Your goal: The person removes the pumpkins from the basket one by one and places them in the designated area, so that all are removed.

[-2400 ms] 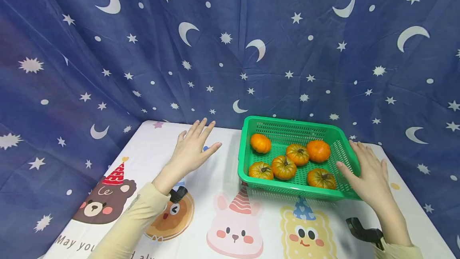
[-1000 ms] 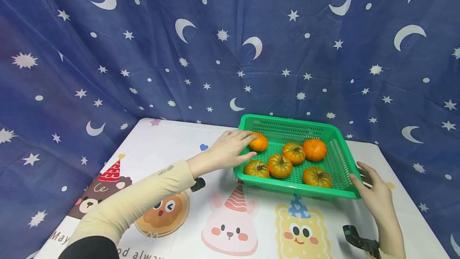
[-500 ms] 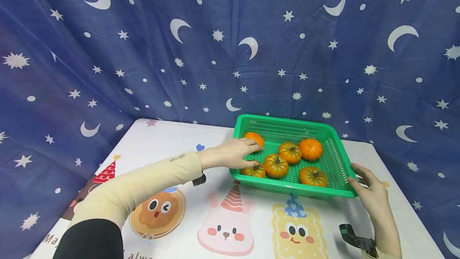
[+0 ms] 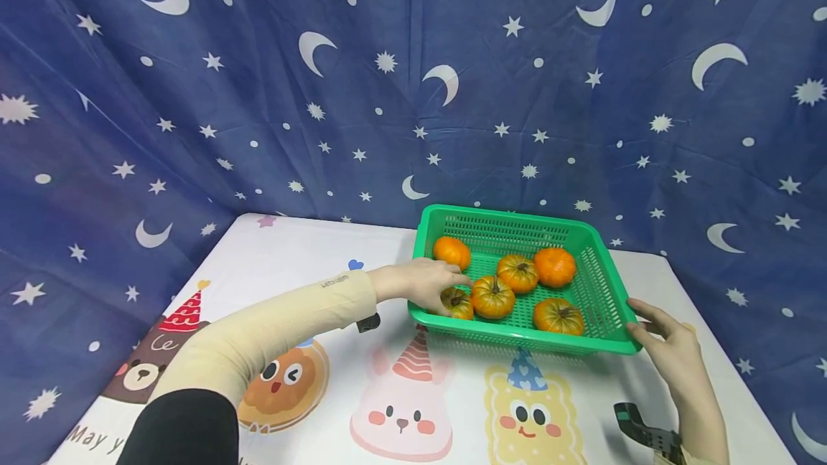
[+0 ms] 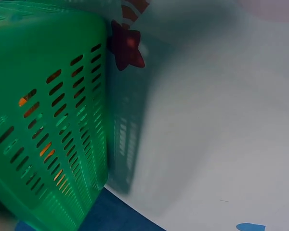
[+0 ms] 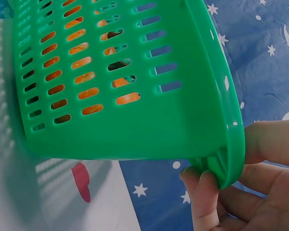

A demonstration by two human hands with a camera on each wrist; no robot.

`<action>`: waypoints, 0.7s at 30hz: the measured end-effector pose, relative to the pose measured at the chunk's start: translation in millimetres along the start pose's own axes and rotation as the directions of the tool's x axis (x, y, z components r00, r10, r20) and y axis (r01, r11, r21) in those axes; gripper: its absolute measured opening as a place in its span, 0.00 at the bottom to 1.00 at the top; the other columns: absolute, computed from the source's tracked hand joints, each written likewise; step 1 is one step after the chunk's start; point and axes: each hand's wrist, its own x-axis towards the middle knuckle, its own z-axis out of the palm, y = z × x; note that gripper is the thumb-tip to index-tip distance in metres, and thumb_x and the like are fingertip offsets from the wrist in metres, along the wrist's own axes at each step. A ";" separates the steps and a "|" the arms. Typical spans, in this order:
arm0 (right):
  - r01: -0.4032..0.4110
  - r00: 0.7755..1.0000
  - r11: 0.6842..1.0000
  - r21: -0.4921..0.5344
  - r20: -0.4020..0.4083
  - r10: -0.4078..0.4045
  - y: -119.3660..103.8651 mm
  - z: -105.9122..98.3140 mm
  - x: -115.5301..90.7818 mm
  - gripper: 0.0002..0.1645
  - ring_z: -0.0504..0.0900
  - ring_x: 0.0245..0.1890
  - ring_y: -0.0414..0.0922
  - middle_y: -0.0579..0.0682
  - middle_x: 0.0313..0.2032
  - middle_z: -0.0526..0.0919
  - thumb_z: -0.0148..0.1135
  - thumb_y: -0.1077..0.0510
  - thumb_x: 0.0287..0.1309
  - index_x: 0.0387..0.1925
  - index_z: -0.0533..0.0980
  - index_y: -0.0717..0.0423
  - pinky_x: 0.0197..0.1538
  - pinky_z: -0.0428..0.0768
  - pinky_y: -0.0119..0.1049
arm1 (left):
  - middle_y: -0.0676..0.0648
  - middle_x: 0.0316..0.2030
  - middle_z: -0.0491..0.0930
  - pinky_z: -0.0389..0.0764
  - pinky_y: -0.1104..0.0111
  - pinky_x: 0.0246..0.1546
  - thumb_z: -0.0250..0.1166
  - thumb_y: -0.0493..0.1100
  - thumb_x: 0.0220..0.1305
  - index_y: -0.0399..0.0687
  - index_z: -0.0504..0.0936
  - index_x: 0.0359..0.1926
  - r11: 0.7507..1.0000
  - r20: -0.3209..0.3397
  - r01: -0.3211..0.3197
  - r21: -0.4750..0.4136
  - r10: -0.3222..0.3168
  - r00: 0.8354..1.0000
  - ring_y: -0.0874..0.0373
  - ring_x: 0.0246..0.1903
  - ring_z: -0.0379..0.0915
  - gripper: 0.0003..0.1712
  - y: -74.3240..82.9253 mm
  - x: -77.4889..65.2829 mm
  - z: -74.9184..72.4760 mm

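Observation:
A green plastic basket (image 4: 517, 338) with slotted walls stands on the table, holding several small orange pumpkins (image 4: 493, 298). Over its left rim reaches my left hand (image 4: 429, 283), fingers and thumb curled around the front-left pumpkin (image 4: 459, 305), partly covering it. Just behind that hand lies a smoother orange pumpkin (image 4: 451, 253). At the front right corner, my right hand (image 4: 672, 346) pinches the basket's rim; in the right wrist view its fingertips (image 6: 205, 192) press under the lip. The left wrist view mostly shows the basket's outer wall (image 5: 53, 110), with the pumpkins glimpsed through slots.
A white tablecloth (image 4: 310, 250) printed with cartoon characters covers the table. Behind it hangs a dark blue curtain (image 4: 362, 92) with moons and stars. Black wrist camera mounts (image 4: 646, 435) stick out from the forearms above the cloth.
My left hand has come from above the cloth into the basket, passing the back-left pumpkin to the front-left one. My right hand has slid to the front right corner and taken hold of the rim.

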 end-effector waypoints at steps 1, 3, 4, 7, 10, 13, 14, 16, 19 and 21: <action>0.001 1.000 1.000 0.004 0.006 -0.001 0.4 -0.3 -0.2 0.29 0.58 0.47 0.33 0.63 0.54 0.70 0.54 0.54 0.67 0.65 0.66 0.64 0.41 0.62 0.31 | 0.52 0.56 0.75 0.77 0.66 0.46 0.67 0.59 0.57 0.61 0.68 0.67 1.000 0.012 0.002 0.010 -0.002 1.000 0.59 0.47 0.75 0.38 -0.2 1.4 0.6; 0.002 1.000 1.000 0.004 0.012 -0.002 1.0 -0.8 -0.2 0.29 0.59 0.44 0.27 0.63 0.55 0.69 0.54 0.54 0.67 0.65 0.66 0.63 0.40 0.63 0.29 | 0.52 0.59 0.74 0.77 0.65 0.48 0.68 0.59 0.56 0.63 0.67 0.68 1.000 0.038 0.012 0.021 -0.013 0.999 0.59 0.51 0.75 0.39 -0.1 3.8 1.5; 0.002 1.000 1.000 0.003 0.014 -0.002 1.3 -0.9 -0.3 0.29 0.59 0.43 0.25 0.63 0.55 0.68 0.54 0.54 0.67 0.66 0.66 0.63 0.40 0.64 0.29 | 0.51 0.61 0.73 0.77 0.65 0.49 0.68 0.59 0.55 0.64 0.67 0.68 0.999 0.050 0.018 0.028 -0.019 0.999 0.59 0.54 0.74 0.39 0.0 4.9 1.9; -0.006 1.000 1.000 0.008 0.014 0.006 1.2 -0.3 -0.4 0.29 0.58 0.44 0.26 0.63 0.54 0.69 0.54 0.55 0.67 0.66 0.66 0.63 0.41 0.63 0.31 | 0.51 0.64 0.71 0.77 0.65 0.49 0.69 0.58 0.54 0.66 0.66 0.68 0.998 0.076 0.027 0.051 -0.031 0.997 0.59 0.56 0.74 0.40 0.5 8.0 3.0; -0.019 1.000 1.000 0.015 0.015 0.019 0.7 0.4 0.1 0.30 0.55 0.50 0.38 0.64 0.52 0.68 0.52 0.54 0.67 0.66 0.65 0.64 0.42 0.61 0.36 | 0.53 0.62 0.72 0.77 0.68 0.42 0.70 0.55 0.54 0.67 0.66 0.68 0.997 0.089 0.023 0.071 -0.029 0.996 0.61 0.51 0.75 0.40 0.9 10.8 3.8; -0.024 1.000 1.000 0.013 0.013 0.024 0.2 0.5 0.7 0.30 0.54 0.51 0.45 0.64 0.51 0.69 0.52 0.54 0.67 0.66 0.65 0.64 0.42 0.61 0.37 | 0.54 0.59 0.74 0.74 0.70 0.35 0.70 0.51 0.53 0.67 0.68 0.66 0.997 0.090 0.016 0.078 -0.023 0.996 0.63 0.47 0.75 0.39 0.4 13.0 5.0; -0.025 1.000 1.000 0.009 0.010 0.025 0.1 0.6 0.5 0.30 0.54 0.51 0.45 0.64 0.50 0.70 0.52 0.54 0.67 0.66 0.65 0.63 0.42 0.61 0.37 | 0.54 0.58 0.75 0.74 0.70 0.34 0.70 0.51 0.53 0.66 0.69 0.66 0.997 0.089 0.012 0.081 -0.019 0.996 0.63 0.46 0.74 0.38 0.4 13.7 5.3; -0.028 1.000 1.000 0.002 0.008 0.028 -0.2 0.7 -0.1 0.30 0.55 0.50 0.43 0.63 0.49 0.70 0.52 0.54 0.67 0.66 0.65 0.63 0.41 0.62 0.36 | 0.55 0.55 0.76 0.74 0.70 0.33 0.70 0.49 0.52 0.65 0.70 0.65 0.996 0.085 0.002 0.084 -0.009 0.996 0.64 0.45 0.74 0.37 0.3 14.3 6.0; -0.035 0.999 0.999 -0.004 0.009 0.036 -0.9 0.8 -0.3 0.30 0.56 0.49 0.45 0.63 0.49 0.70 0.52 0.54 0.68 0.67 0.65 0.62 0.40 0.62 0.35 | 0.56 0.52 0.78 0.75 0.69 0.35 0.70 0.49 0.53 0.64 0.70 0.64 0.996 0.086 -0.010 0.093 0.002 0.996 0.65 0.44 0.73 0.36 0.3 15.5 6.7; -0.042 0.999 0.999 -0.006 0.013 0.042 -1.7 0.8 -0.2 0.30 0.57 0.49 0.48 0.63 0.50 0.69 0.52 0.54 0.68 0.67 0.65 0.62 0.39 0.62 0.35 | 0.57 0.52 0.78 0.77 0.68 0.38 0.69 0.49 0.54 0.64 0.70 0.64 0.995 0.090 -0.016 0.095 0.008 0.996 0.65 0.46 0.73 0.36 0.3 16.0 6.6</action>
